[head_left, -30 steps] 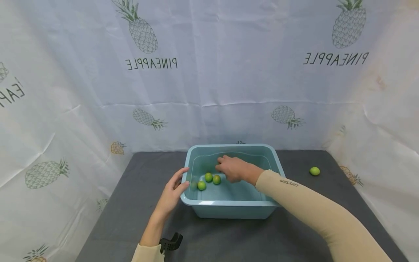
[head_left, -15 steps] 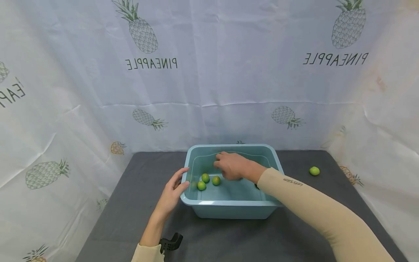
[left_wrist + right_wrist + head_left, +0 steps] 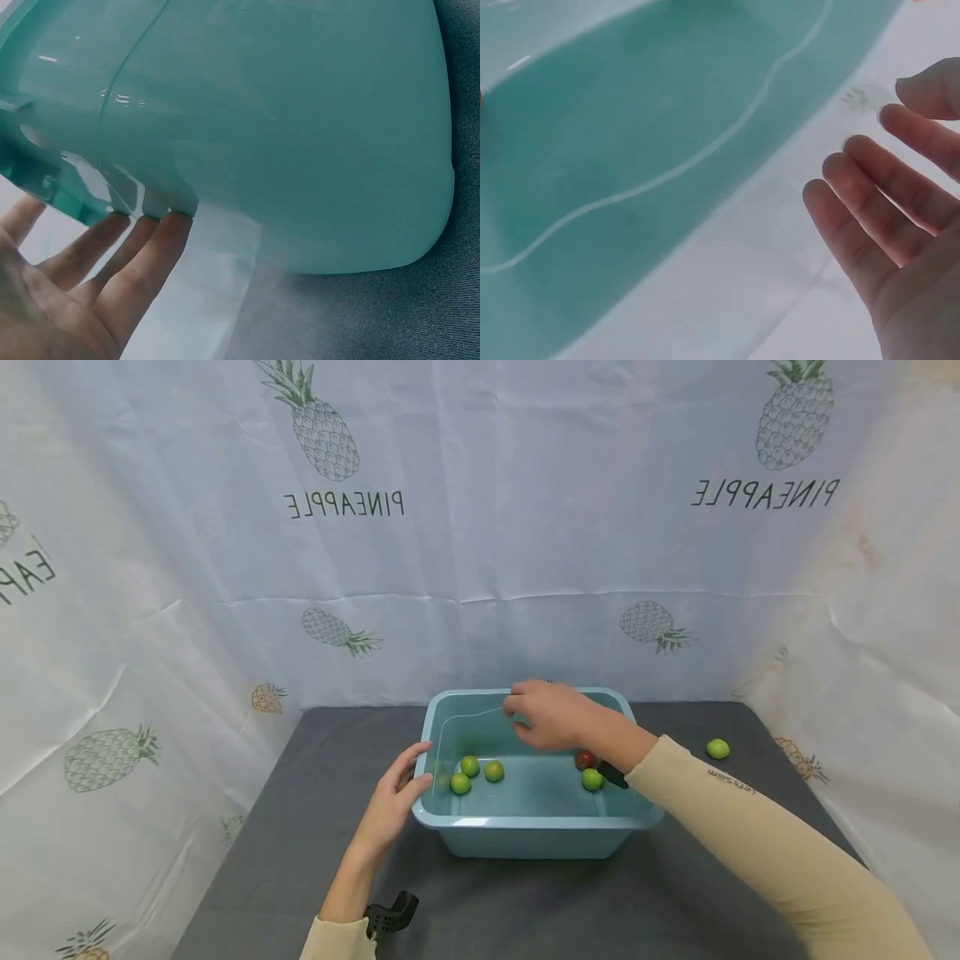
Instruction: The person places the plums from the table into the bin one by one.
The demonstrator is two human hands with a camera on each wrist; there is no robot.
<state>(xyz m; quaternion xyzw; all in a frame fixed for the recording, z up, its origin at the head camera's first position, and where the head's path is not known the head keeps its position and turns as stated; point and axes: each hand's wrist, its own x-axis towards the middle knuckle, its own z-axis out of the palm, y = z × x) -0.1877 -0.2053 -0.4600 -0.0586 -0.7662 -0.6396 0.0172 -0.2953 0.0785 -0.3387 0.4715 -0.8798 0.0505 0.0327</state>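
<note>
A light blue plastic basin (image 3: 528,824) stands on the dark table. My left hand (image 3: 386,802) rests at its left rim, and in the left wrist view its extended fingertips (image 3: 174,225) touch the outer wall. Over the basin's far side is my right hand (image 3: 551,714), holding nothing; in the right wrist view its fingers (image 3: 855,229) are loosely extended. Three limes, among them a front one (image 3: 460,783), lie in the basin's left part. Another lime (image 3: 592,779) lies at its right, beside a dark red round fruit (image 3: 584,760) near the right wrist.
Another lime (image 3: 717,748) sits on the table's right part, outside the basin. A white curtain (image 3: 480,527) with pineapple prints hangs behind and along both sides. The dark tabletop (image 3: 322,793) stretches left of the basin.
My right hand has risen from inside the basin and shifted right toward the far rim, revealing the red fruit and right-hand lime. A lime on the left shifted slightly. My left hand has stayed put.
</note>
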